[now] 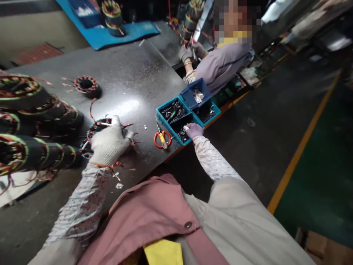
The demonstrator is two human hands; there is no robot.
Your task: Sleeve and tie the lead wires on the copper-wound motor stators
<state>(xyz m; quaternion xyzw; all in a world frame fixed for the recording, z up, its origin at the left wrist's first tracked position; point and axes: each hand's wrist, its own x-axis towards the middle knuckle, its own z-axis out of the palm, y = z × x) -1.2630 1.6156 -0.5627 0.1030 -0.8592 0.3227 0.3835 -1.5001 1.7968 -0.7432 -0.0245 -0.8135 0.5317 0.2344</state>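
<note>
My left hand (109, 144), in a white knitted glove, is closed over the rim of a wound motor stator (92, 129) lying on the bench. Its thumb points right, beside several copper lead wires (134, 141). The glove covers much of the stator. In a purple glove, my right hand (194, 131) dips its fingertips into the front compartment of a teal parts bin (172, 129), among small black tube-like pieces (182, 133). The fingers look pinched together, and what is between them is hidden. Red-handled pliers (157, 140) and a yellow-handled tool (162, 140) lie left of the bin.
Stacked stators (41, 151) crowd the left side. One small stator (86, 86) stands farther back on the metal bench (124, 77). A blue box (194, 94) of pale pieces sits on the bin's far side. Across the bench, a gloved co-worker (220, 68) handles another stator stack.
</note>
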